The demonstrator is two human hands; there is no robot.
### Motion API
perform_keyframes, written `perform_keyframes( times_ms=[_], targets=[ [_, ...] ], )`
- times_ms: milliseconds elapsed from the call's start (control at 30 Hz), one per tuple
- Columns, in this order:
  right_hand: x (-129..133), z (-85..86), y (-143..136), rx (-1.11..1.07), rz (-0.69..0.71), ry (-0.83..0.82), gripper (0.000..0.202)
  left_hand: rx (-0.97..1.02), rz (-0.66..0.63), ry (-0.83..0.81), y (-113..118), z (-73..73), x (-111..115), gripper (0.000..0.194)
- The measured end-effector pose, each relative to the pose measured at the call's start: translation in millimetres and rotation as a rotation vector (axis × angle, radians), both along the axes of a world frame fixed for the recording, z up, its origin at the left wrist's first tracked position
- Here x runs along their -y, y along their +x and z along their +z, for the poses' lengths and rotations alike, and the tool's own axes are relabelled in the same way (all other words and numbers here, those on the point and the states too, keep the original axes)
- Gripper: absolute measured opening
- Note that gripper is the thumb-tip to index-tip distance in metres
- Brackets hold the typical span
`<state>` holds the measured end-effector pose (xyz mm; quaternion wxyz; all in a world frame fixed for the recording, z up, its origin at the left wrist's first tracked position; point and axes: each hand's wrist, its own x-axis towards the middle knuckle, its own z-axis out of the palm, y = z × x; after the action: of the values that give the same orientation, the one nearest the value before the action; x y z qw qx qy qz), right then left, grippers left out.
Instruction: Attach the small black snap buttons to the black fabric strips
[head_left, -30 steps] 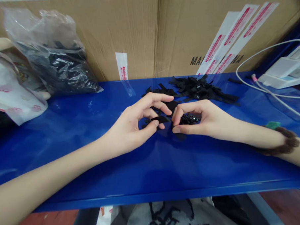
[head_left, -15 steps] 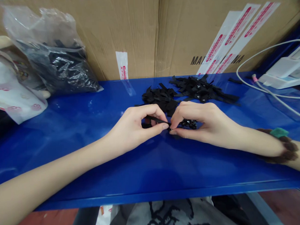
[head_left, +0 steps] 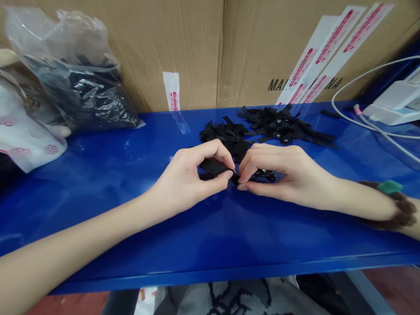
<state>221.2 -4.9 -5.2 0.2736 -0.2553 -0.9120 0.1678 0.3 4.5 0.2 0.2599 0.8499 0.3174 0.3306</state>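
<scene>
My left hand pinches a black fabric strip between thumb and index finger, over the blue table. Close against it on the right, my right hand is closed at the fingertips on the same strip's end, where a small dark piece is mostly hidden. Small black round pieces lie behind my right hand's fingers. Just beyond both hands is a pile of black strips.
Another pile of black strips with round black pieces lies behind my right hand. A clear bag of black material stands at the back left. Cardboard lines the back; a white cable and white device are at right.
The black strip has turned so its flat side shows wider by my left hand. My left thumb and fingertips have shifted slightly; my right hand is nearly unchanged.
</scene>
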Motion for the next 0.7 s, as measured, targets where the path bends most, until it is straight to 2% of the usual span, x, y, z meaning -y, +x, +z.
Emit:
perform_keyframes(
  times_ms=[233, 700],
  targets=[
    [0.5, -0.6, -0.4, 0.002, -0.005, 0.000, 0.006, 0.010, -0.065, -0.021, 2.0, -0.5, -1.4, 0.013],
    [-0.9, 0.0, -1.6, 0.045, -0.012, 0.032, 0.006, -0.024, -0.051, -0.104, 2.0, -0.2, -1.4, 0.006]
  ],
)
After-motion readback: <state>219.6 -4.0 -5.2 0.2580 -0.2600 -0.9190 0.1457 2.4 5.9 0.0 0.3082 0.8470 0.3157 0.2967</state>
